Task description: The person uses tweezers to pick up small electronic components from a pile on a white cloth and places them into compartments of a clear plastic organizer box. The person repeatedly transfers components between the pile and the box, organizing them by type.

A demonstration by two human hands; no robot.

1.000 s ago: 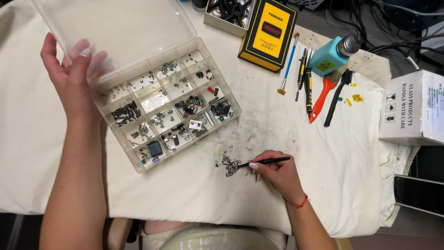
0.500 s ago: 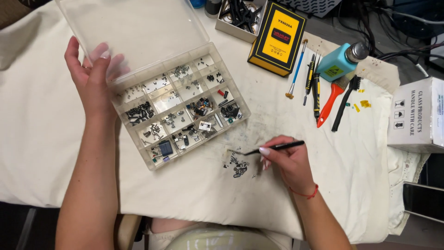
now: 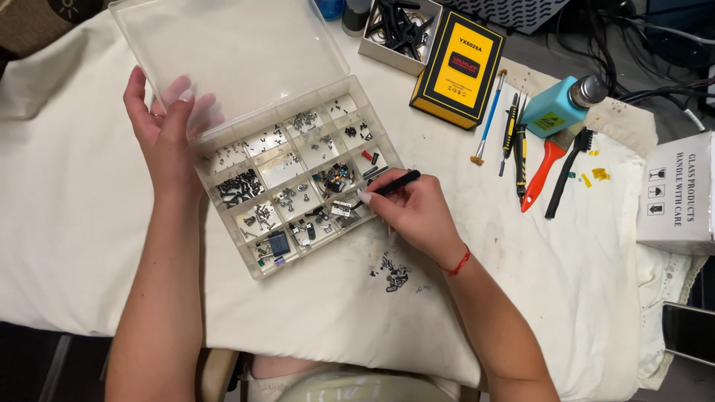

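A clear plastic compartment box (image 3: pixel 298 186) is steadied at its far-left corner by the left hand (image 3: pixel 167 134), whose fingers are spread flat against the raised lid (image 3: pixel 231 56), grasping nothing. Black tweezers (image 3: pixel 389 184) are pinched between the closed fingers of the right hand (image 3: pixel 417 212), and their tip is now held over the right-hand compartments of the box. A second ago the same tweezers were held down at the small pile of dark parts (image 3: pixel 393 274) on the white cloth (image 3: pixel 581 298) covering the worktop; since then the right hand has been carried up and to the left, away from the pile and to the box. A part may have been brought across in the tweezers, though nothing so small can be made out at the tip. The pile is left lying near the edge of the cloth, just below the wrist. To the far right, well apart from the hands, a yellow and black case (image 3: pixel 460 71), a teal bottle (image 3: pixel 560 108), a red-handled brush (image 3: pixel 544 167) and a row of slim tools are laid out.
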